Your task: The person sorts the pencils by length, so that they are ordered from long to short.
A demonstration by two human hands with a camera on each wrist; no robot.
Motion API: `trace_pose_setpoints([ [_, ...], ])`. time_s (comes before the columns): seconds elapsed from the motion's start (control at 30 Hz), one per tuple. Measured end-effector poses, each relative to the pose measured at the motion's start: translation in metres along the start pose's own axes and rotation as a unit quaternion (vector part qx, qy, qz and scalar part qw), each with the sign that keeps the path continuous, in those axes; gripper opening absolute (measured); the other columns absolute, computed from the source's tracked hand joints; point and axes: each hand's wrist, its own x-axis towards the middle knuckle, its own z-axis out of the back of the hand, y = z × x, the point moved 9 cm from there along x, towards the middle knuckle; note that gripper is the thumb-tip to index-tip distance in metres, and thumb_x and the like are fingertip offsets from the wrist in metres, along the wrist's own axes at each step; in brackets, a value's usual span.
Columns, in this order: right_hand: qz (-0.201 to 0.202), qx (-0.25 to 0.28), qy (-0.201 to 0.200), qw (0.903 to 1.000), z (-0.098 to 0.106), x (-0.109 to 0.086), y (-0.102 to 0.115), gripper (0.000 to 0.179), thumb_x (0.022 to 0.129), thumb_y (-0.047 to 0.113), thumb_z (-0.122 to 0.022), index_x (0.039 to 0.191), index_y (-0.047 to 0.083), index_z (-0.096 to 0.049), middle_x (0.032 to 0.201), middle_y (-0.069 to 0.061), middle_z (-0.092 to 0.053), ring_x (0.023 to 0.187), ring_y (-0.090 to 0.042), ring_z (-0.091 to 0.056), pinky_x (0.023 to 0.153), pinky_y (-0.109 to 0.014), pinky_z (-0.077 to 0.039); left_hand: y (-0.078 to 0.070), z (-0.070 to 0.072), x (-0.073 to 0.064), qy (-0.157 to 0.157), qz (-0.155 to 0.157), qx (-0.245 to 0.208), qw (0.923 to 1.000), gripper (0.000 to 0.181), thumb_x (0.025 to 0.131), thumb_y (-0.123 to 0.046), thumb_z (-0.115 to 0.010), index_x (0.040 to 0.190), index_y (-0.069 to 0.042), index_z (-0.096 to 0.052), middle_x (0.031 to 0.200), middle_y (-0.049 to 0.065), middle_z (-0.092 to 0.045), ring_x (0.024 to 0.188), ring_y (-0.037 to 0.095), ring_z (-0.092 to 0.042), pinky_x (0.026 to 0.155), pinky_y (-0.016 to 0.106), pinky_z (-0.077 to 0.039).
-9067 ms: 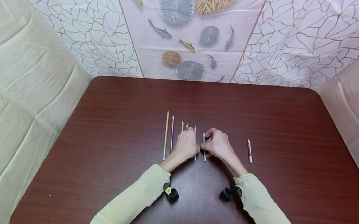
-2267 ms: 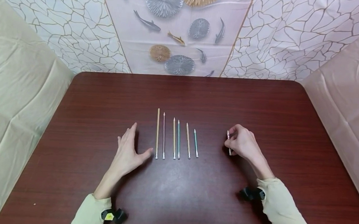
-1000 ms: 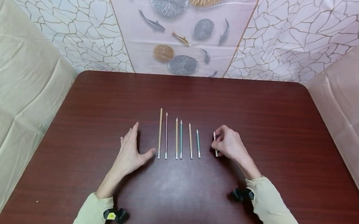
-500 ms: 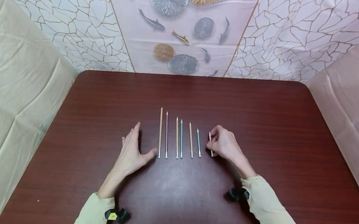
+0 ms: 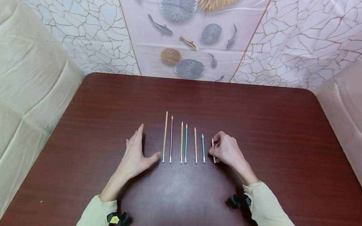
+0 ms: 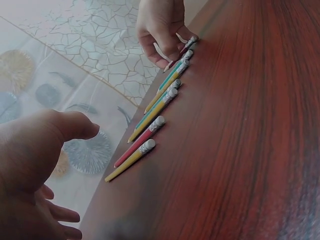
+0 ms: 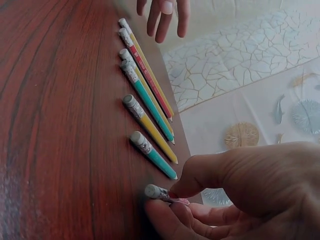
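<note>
Pencils lie side by side in a row, longest at the left, shortest at the right, eraser ends toward me. My right hand [image 5: 228, 151] pinches the shortest one, a red pencil [image 7: 159, 192], at the row's right end; fingers hide much of it. Beside it lies a short green pencil [image 5: 203, 148], then a yellow pencil [image 5: 195, 145]. Further left come a longer green pencil [image 5: 186, 143] and another yellow pencil [image 5: 181, 142]. A long red pencil [image 5: 171, 140] and the longest yellow pencil [image 5: 165, 136] end the row. My left hand [image 5: 134, 160] rests with spread fingers left of the row, its thumb near the longest pencil.
The brown wooden table [image 5: 113, 102] extends around the row on all sides. A patterned cloth [image 5: 192, 34] hangs behind its far edge, and pale padded panels [image 5: 23, 93] stand at both sides.
The short red pencil, earlier apart at the right, has come left with my right hand to the row's end. My left hand, over the pencils at first, has moved to the row's left.
</note>
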Motion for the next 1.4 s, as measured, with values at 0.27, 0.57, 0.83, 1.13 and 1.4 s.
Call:
trace_pose_setpoints([
  [0.27,-0.009,-0.016,0.007,0.9998,-0.002,0.0,-0.003,0.025,0.07,-0.001,-0.063,0.094,-0.002,-0.056,0.072,-0.007,-0.064,0.042,-0.014,-0.062,0.049,-0.029,-0.052,-0.002,-0.001,-0.001,-0.007,-0.007,-0.007,0.9999,0.106,0.077,-0.027,-0.081,0.155,0.004,-0.016,0.153,0.031,-0.03,0.141,0.047,-0.028,0.109,0.07,-0.013],
  [0.57,-0.006,-0.032,0.017,0.9993,-0.005,0.004,0.003,0.022,0.071,-0.001,-0.063,0.091,0.0,-0.054,0.07,-0.006,-0.065,0.042,-0.015,-0.062,0.049,-0.029,-0.051,-0.002,0.002,0.0,-0.012,-0.01,-0.009,0.9998,0.107,0.077,-0.025,-0.081,0.156,0.003,-0.015,0.154,0.03,-0.031,0.14,0.047,-0.03,0.11,0.067,-0.016],
  [0.83,-0.004,-0.044,0.014,0.9989,-0.008,0.007,0.005,0.021,0.072,0.0,-0.063,0.092,0.001,-0.056,0.067,-0.002,-0.065,0.042,-0.012,-0.061,0.053,-0.029,-0.051,0.0,0.003,0.0,-0.005,-0.002,-0.016,0.9999,0.106,0.077,-0.026,-0.081,0.157,0.001,-0.016,0.151,0.031,-0.034,0.138,0.045,-0.035,0.109,0.06,-0.028],
  [1.13,0.009,-0.053,0.007,0.9985,-0.007,0.007,0.006,0.02,0.072,-0.001,-0.062,0.091,0.0,-0.056,0.063,0.0,-0.065,0.041,-0.013,-0.061,0.057,-0.03,-0.052,0.0,0.001,0.0,-0.007,-0.005,-0.019,0.9998,0.104,0.077,-0.026,-0.08,0.156,0.001,-0.018,0.152,0.03,-0.033,0.138,0.045,-0.034,0.109,0.058,-0.03],
  [1.4,0.02,-0.052,0.003,0.9984,-0.008,0.007,0.007,0.018,0.072,-0.001,-0.061,0.089,0.001,-0.056,0.064,-0.001,-0.065,0.04,-0.011,-0.061,0.055,-0.029,-0.052,-0.001,0.002,0.001,-0.015,-0.012,-0.018,0.9996,0.104,0.077,-0.025,-0.08,0.157,0.0,-0.018,0.152,0.03,-0.033,0.139,0.044,-0.033,0.111,0.058,-0.026],
])
